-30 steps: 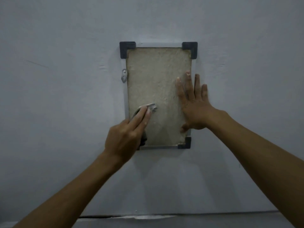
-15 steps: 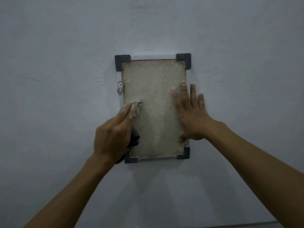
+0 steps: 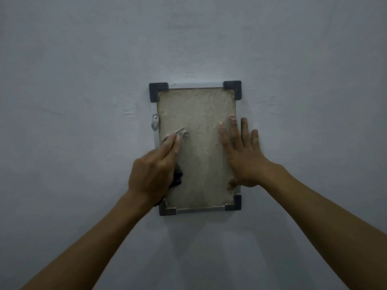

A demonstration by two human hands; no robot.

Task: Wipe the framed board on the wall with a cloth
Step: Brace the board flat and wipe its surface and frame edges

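Note:
The framed board (image 3: 201,114) hangs on the wall, a rough beige panel in a thin metal frame with black corner pieces. My left hand (image 3: 155,172) presses a cloth (image 3: 182,133) against the board's left side; a grey tip of cloth shows past my fingertips and a dark part hangs under my palm. My right hand (image 3: 244,155) lies flat with fingers spread on the board's right edge, thumb near the lower right corner. The hand hides most of the cloth.
A small metal bracket with a screw (image 3: 155,122) sits on the frame's left edge, just above my left hand. The plain grey wall (image 3: 83,80) surrounds the board on all sides.
My left hand with the cloth has slid up along the board's left side. The view has tilted upward, so the board sits lower in the frame. My right hand stays on the right edge.

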